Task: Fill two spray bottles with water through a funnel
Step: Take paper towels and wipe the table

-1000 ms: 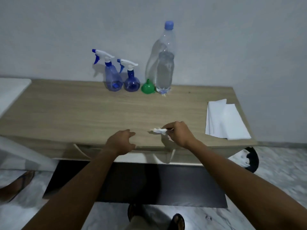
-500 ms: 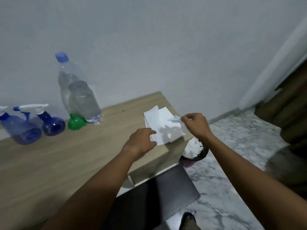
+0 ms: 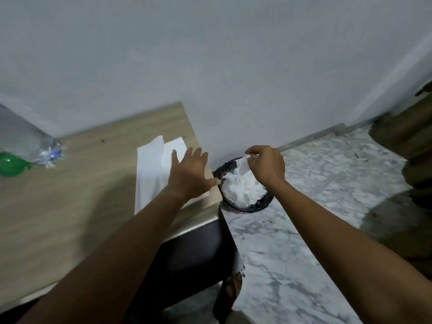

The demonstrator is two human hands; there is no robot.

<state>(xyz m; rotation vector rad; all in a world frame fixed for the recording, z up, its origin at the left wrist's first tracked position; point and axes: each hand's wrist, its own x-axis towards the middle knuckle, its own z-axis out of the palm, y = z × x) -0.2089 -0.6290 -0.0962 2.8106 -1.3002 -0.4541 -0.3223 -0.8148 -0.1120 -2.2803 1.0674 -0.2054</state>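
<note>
Single head cam, wide-angle.
You're looking forward and down, frame tilted, over the table (image 3: 70,206) end and floor bin (image 3: 264,203); left hand (image 3: 189,174), right hand (image 3: 266,167) close, mid-frame.

dim, even indoor light | soft shadow on table (image 3: 46,230) | motion blur throughout | wide-angle bending at edges

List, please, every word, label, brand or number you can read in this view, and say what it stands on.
None can be read. The water bottle is blurred and shows no label; the green funnel, the folded white tissues, the waste bin and the tissue scrap pinched by the right hand bear no visible print.
</note>
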